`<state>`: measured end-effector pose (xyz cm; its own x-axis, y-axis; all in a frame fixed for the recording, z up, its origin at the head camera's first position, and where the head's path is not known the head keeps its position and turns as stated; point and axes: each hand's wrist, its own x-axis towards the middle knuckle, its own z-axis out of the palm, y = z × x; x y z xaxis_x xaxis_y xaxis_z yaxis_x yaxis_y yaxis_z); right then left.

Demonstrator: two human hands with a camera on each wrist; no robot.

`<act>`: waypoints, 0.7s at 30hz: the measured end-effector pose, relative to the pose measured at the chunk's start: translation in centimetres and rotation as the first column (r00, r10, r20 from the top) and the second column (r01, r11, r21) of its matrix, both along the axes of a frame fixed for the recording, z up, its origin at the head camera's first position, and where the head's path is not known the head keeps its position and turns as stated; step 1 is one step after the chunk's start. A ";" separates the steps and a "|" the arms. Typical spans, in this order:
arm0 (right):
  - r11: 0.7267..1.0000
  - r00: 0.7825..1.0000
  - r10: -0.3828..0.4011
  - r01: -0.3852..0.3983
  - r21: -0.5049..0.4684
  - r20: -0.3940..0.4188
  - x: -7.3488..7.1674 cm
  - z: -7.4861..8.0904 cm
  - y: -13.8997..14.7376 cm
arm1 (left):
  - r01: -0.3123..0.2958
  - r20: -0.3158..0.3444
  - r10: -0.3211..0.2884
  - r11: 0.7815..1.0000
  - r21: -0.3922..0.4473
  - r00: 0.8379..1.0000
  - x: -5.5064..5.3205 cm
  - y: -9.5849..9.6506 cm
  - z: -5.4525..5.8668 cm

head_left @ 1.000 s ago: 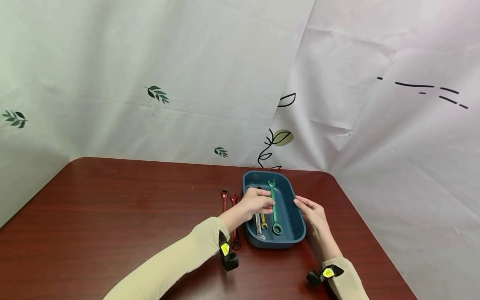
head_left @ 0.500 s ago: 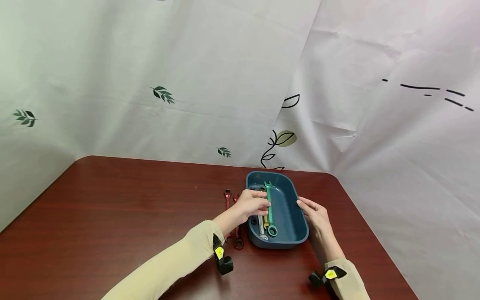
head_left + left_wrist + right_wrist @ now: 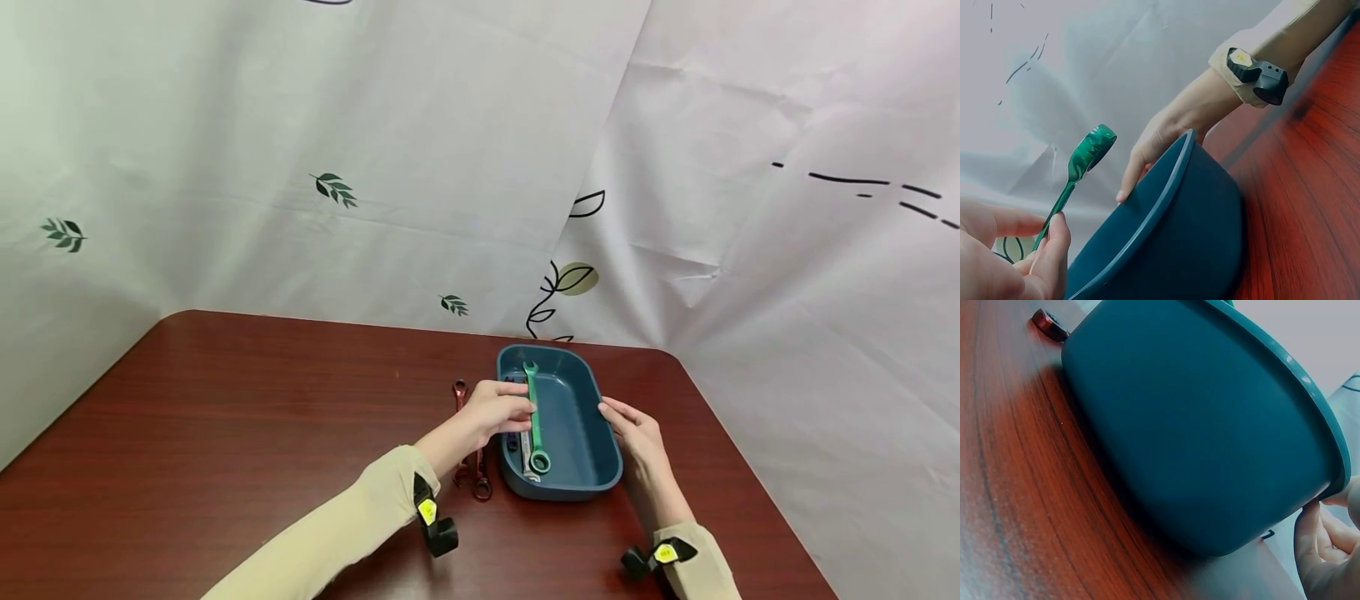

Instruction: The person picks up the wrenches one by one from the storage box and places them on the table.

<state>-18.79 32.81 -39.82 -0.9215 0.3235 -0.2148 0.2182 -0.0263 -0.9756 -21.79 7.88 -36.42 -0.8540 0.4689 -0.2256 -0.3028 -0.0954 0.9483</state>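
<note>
My left hand (image 3: pixel 498 408) pinches the middle of a green combination wrench (image 3: pixel 538 446) between thumb and fingers. The wrench is over the left side of a blue plastic bin (image 3: pixel 573 429), its ring end toward me. In the left wrist view the ring end of the green wrench (image 3: pixel 1090 153) stands above the level of the bin rim (image 3: pixel 1160 209). A silver wrench (image 3: pixel 527 457) and a dark wrench (image 3: pixel 512 442) lie along the bin's left wall, partly hidden by my hand. My right hand (image 3: pixel 637 442) grips the right rim, thumb on the inner side.
Two red wrenches (image 3: pixel 482 487) lie on the brown table (image 3: pixel 300 400) just left of the bin, partly covered by my left forearm. A pale printed cloth (image 3: pixel 420 167) hangs behind the table. The bin stands near the table's far right corner.
My left hand has moved the green wrench leftward across the bin, toward the silver wrench; the yellow wrench seen before is now hidden. My right hand keeps its grip on the rim.
</note>
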 end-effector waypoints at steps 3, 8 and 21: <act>1.000 1.000 -0.006 0.006 -0.010 -0.001 0.0 0.0 0.0 | -0.008 -0.013 0.008 1.000 -0.002 1.000 0.0 -0.3 0.1; 1.000 1.000 -0.005 0.005 -0.024 -0.004 0.0 0.0 0.0 | -0.018 -0.037 0.018 1.000 0.005 0.999 0.1 -0.7 0.0; 1.000 1.000 -0.009 0.009 0.030 0.001 -0.2 0.0 0.1 | -0.067 -0.014 0.067 0.998 -0.004 0.998 0.1 -1.8 0.0</act>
